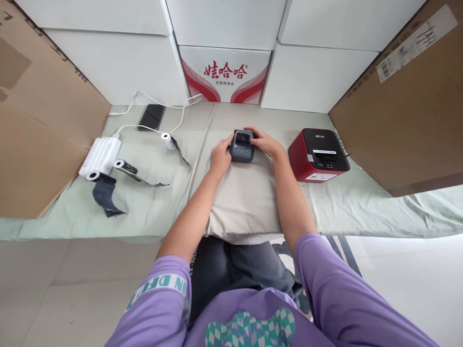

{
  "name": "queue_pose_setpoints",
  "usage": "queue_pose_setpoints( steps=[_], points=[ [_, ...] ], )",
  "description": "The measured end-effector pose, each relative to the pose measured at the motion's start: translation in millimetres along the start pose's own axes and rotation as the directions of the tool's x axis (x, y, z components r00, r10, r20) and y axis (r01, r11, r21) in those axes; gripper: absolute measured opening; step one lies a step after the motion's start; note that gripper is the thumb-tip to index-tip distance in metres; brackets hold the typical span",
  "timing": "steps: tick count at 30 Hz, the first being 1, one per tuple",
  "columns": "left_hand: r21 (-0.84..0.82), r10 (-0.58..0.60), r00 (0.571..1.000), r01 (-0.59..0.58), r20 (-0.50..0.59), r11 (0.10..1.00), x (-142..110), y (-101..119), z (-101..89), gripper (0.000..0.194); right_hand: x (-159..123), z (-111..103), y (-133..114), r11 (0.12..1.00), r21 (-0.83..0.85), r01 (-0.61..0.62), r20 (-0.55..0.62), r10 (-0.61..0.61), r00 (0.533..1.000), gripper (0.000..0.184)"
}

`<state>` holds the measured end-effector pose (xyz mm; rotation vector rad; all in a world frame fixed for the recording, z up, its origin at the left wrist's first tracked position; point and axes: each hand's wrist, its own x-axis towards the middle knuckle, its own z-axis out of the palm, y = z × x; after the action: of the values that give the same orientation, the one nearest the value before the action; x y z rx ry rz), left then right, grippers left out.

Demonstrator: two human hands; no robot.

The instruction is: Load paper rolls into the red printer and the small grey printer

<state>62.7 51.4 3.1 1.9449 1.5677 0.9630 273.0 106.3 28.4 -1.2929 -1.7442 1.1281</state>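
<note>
Left hand (pixel 220 158): partly curled, fingers and thumb against the left side of the gray device (pixel 241 153), which it has hold of.
Right hand (pixel 267 143): also partly curled, gripping the device's upper right side, fingers around the far corner, thumb by the dark upper part.
Gray device: resting on the cloth-covered tabletop (pixel 246 207) between the 2 hands, 1 small button on its near end.
Red-and-black machine (pixel 318 156): right of the right forearm, apart from it, a white label on its near side.
White roll (pixel 167 140): left of the left hand, well apart, a dark strip trailing from it.
2 dark-wrapped rolls: the farther roll (pixel 126 166) and the nearer roll (pixel 103 185), both farther left, strips unrolled.
Power strip (pixel 100 156): beside those rolls, a white cable (pixel 139 126) at its far end.
Black slab (pixel 152 117): near the cable.
Back: white boxes (pixel 320 79) flanking 1 red-printed box (pixel 224 92).
Sides: 2 brown cartons, left carton (pixel 47 130) and right carton (pixel 401 120).
</note>
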Motion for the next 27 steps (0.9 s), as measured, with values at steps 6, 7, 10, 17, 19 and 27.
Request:
queue_pose_setpoints(
  steps=[6,7,10,17,19,27],
  points=[
    [-0.075,-0.013,1.0,0.012,-0.012,0.997,6.7,-11.7,7.9,0.073,-20.2,35.3,-3.1,0.992,0.055,-0.114,-0.398,0.127,0.909,0.058],
    [-0.072,-0.012,1.0,0.011,-0.015,0.997,7.6,-12.9,8.7,0.071,-25.9,45.1,-5.7,0.988,0.031,-0.152,-0.466,0.149,0.872,0.054],
    [-0.049,0.004,1.0,-0.005,-0.019,0.999,9.4,-15.6,9.4,0.067,-41.8,75.7,-15.8,0.954,-0.148,-0.262,-0.507,0.154,0.848,0.059],
    [-0.075,-0.012,0.999,0.014,0.031,0.997,13.2,-19.2,8.1,0.065,-50.2,101.0,-50.4,0.803,-0.369,-0.468,-0.593,0.184,0.784,0.109],
    [-0.071,-0.021,0.999,0.023,0.028,0.997,13.3,-19.8,8.9,0.064,-47.6,98.4,-58.1,0.77,-0.38,-0.513,-0.596,0.22,0.772,0.109],
    [-0.015,0.011,0.995,-0.009,0.095,1.0,6.4,-12.2,7.0,0.067,-28.4,56.7,-56.4,0.789,-0.311,-0.529,-0.575,0.287,0.766,0.093]
  ],
)
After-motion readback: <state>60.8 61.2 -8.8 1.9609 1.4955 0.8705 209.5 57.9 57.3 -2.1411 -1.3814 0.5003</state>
